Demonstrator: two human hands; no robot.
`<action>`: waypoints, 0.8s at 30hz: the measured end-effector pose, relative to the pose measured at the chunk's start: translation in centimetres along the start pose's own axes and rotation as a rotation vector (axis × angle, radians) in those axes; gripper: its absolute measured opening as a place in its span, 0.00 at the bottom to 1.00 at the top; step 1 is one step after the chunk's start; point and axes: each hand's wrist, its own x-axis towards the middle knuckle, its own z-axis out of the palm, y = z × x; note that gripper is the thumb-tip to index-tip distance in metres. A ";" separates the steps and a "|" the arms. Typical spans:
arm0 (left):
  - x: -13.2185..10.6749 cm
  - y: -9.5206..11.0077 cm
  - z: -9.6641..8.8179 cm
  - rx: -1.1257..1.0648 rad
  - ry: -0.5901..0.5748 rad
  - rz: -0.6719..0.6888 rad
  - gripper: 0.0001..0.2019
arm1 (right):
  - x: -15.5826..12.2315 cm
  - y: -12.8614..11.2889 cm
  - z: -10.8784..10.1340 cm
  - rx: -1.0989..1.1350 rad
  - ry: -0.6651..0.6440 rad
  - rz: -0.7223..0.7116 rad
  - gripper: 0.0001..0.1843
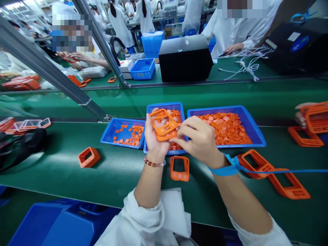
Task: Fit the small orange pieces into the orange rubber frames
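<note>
Imo this is the fiddly handwork step: over the middle blue tray (165, 104), the left hand (153, 138) cradles orange frames (165, 129) while the right hand (198, 136) has fingers bunched at their edge (can't tell if gripping), so next probably needs steady support.

Smooth, satin-looking orange plastic forms the held frame (167, 130), shinier blue plastic the tray (258, 136), smooth, faintly glossy green the table (123, 171), dull grey metal the slanting beam (59, 75), and matt, creased white cloth the sleeve (143, 218).
</note>
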 end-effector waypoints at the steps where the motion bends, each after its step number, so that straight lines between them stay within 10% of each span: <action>1: 0.0 0.2 -0.1 0.010 -0.001 0.006 0.19 | -0.1 0.2 0.2 0.003 -0.004 0.022 0.14; 11: 1.4 0.9 -1.7 -0.060 0.085 0.287 0.15 | -0.6 1.8 4.0 -0.115 -0.749 0.259 0.11; 17: 1.3 1.6 -2.3 -0.091 0.019 0.277 0.20 | -0.2 1.2 7.6 -0.154 -0.892 0.275 0.08; 24: 1.0 1.6 -1.9 -0.095 0.055 0.209 0.19 | -0.1 1.8 7.2 -0.127 -0.924 0.321 0.11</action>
